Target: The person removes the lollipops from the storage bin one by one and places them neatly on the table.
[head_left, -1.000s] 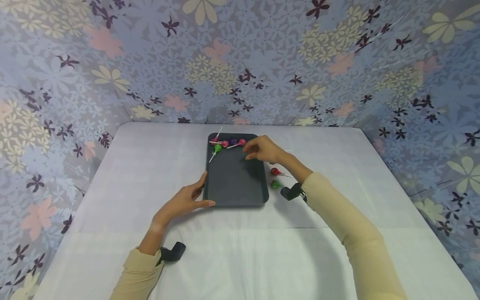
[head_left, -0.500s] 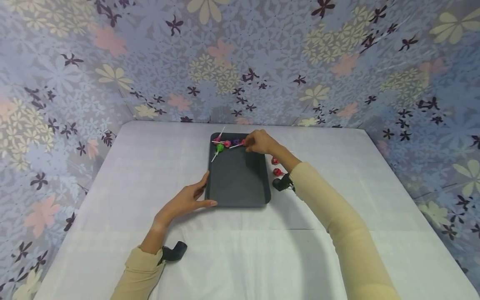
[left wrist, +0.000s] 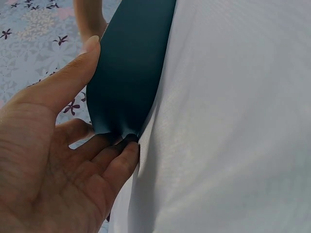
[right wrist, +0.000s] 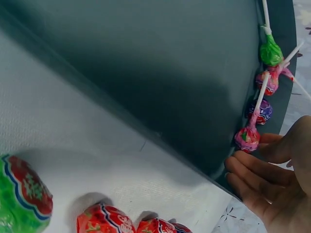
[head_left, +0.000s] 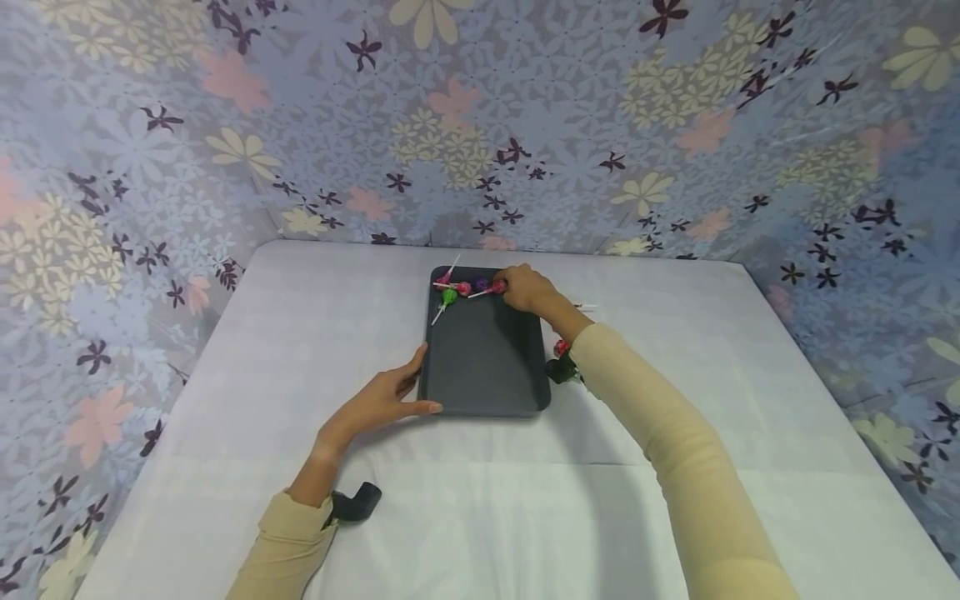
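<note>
A dark grey rectangular tray (head_left: 487, 367) lies on the white-covered table. My left hand (head_left: 378, 404) grips its near left corner, thumb along the near edge and fingers curled at the side. Several wrapped lollipops lie along the tray's far end: a green lollipop (head_left: 449, 297), a purple lollipop (right wrist: 263, 111), and pink ones to either side. My right hand (head_left: 527, 287) is over the far right corner. In the right wrist view, its thumb and fingertips are right at the candy end of the rightmost pink lollipop (right wrist: 248, 139), with fingers fairly straight.
Beside the tray's right edge lie more lollipops, partly hidden by the right arm: a green lollipop (right wrist: 24, 196) and a red lollipop (right wrist: 104, 219) among them. White sticks (head_left: 585, 307) show beyond the forearm. A floral-patterned backdrop (head_left: 480, 125) surrounds the table (head_left: 315, 317).
My right hand has moved in to the rightmost pink lollipop, having been just beside it. That lollipop keeps its place in the tray. The left hand stays on the corner; the view shifts slightly.
</note>
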The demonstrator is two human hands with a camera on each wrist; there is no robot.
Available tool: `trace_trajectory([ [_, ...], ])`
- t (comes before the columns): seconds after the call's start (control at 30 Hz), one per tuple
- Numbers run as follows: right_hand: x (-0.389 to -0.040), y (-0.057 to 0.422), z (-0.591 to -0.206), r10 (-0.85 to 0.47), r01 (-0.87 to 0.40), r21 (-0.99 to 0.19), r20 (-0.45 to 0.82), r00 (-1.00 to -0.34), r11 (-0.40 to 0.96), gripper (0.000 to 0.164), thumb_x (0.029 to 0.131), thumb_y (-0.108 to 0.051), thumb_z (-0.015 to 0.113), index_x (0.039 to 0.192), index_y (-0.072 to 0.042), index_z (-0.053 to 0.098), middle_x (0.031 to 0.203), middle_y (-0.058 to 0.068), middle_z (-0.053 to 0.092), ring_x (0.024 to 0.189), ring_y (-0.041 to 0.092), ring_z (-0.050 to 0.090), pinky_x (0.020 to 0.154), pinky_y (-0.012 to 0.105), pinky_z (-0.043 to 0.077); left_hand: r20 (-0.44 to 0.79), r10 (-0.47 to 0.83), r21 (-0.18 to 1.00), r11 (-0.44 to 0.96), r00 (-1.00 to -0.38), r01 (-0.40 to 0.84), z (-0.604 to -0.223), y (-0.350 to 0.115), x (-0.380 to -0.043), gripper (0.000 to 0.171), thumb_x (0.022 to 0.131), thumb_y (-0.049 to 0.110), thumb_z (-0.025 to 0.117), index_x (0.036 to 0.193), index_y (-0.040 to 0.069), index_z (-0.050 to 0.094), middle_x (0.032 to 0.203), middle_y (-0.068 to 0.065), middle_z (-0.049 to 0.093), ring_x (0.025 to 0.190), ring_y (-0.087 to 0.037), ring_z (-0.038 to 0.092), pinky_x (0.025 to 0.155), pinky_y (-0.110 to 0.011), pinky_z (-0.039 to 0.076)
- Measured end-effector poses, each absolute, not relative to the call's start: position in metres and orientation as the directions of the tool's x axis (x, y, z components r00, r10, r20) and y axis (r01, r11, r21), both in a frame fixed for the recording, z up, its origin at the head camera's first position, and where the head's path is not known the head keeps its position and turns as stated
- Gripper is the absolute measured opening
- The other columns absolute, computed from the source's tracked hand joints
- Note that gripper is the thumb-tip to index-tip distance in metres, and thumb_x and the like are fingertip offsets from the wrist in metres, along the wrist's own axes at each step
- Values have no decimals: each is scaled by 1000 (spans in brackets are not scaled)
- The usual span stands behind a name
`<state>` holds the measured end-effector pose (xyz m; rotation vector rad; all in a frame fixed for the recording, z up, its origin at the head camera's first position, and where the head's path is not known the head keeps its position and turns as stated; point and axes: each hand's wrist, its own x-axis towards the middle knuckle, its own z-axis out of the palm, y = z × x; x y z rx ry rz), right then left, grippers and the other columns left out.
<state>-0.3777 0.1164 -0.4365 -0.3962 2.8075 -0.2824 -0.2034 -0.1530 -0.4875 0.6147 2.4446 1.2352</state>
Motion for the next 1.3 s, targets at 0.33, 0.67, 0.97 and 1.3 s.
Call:
trace_trajectory([
  [0.33,-379,116,-442,-363,-319,-245,-162,-917,915,38,89,-8,51,124,-10,66,119,17,65,97,28,58,83,47,52,-103,513,808,542,-852,229,-488,-153,-204,102,86,47,72,158,12,8,158,-18,23,136,-33,44,108,-44,41],
  [0.67,-375,110,-446,-400,-365,-243,-111,-910,899,4,89,-11,65,90,-11,69,93,9,68,80,25,63,71,43,53,-104,520,815,533,-848,227,-485,-153,-203,102,87,45,72,158,11,8,158,-19,22,137,-32,42,111,-45,38],
  [0.97,-370,112,-451,-573,-508,-400,-55,-818,763,28,76,6,76,102,-2,69,96,13,71,87,25,66,80,38,55,-95,517,801,547,-850,243,-487,-153,-203,101,87,46,71,158,12,8,157,-19,25,137,-33,42,111,-46,38],
  [1.3,-368,114,-453,-623,-528,-460,-75,-778,714,30,75,6,78,103,-4,75,97,12,74,90,24,70,80,37,57,-101,518,815,533,-850,228,-487,-152,-203,102,86,45,72,158,12,7,158,-19,23,136,-33,43,110,-45,39],
])
